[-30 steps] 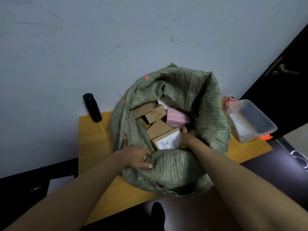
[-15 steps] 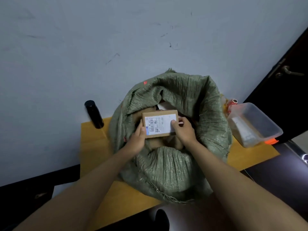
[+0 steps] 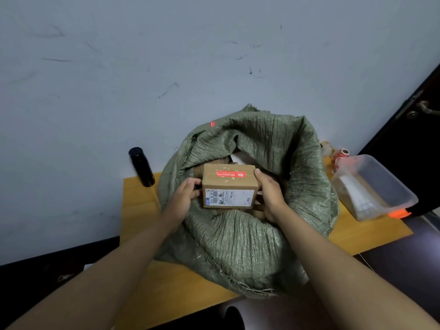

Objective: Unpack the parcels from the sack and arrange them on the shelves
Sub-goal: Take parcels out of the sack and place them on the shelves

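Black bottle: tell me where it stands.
In the head view the black bottle stands upright at the table's back left corner, against the wall, just left of the sack.

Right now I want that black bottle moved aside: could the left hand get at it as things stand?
Probably not at once: the left hand shares a grip on the cardboard parcel with the right hand. The black bottle stands uncovered left of the sack; nothing blocks it.
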